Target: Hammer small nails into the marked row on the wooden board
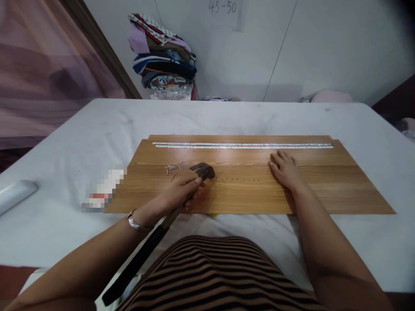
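Hammer is clasped in my left hand, its head over the wooden board; my right hand lies there, holding nothing. Beyond the white-covered table, stacked fabrics stand before a pale wall.

Over by the left, a pink curtain hangs in soft folds, with a brown strip along its edge. Beyond the far side of the desk, a stack of folded clothes rises against the pale wall: checks and red stripes on top, lilac, blue and black below. Someone has penned "45-50" on a paper sheet up there. A wrinkled white cloth covers the desk; on it, at the left, lies a pale, round-ended object. A blurred-out white-and-red item sits nearer the middle. Something pinkish and rounded peeks over the far edge, right of centre.
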A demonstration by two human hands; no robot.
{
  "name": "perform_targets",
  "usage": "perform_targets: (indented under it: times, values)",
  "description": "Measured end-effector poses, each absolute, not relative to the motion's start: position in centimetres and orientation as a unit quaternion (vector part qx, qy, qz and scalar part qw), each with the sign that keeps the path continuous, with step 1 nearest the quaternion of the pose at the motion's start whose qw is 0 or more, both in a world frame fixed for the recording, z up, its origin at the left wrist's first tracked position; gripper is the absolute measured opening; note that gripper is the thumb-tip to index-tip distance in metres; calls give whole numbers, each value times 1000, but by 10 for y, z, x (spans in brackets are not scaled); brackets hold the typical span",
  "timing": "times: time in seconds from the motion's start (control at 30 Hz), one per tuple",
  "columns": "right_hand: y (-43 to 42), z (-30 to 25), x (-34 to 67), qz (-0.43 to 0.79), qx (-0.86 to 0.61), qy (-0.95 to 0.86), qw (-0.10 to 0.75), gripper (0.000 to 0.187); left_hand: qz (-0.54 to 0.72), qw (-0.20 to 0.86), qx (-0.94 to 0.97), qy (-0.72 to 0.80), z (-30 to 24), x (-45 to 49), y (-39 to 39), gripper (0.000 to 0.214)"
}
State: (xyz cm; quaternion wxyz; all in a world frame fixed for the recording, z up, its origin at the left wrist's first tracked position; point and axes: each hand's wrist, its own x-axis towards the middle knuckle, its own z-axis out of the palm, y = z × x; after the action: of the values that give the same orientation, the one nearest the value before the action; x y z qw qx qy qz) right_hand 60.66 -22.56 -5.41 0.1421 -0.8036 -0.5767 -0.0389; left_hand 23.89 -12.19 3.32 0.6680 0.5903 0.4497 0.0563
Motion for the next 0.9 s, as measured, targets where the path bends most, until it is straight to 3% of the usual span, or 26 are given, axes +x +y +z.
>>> perform_targets:
  times: [0.9]
  values:
    - [-225,-54,607,-32,-803,-579,138,45,70,670,593,442,34,236,-120,46]
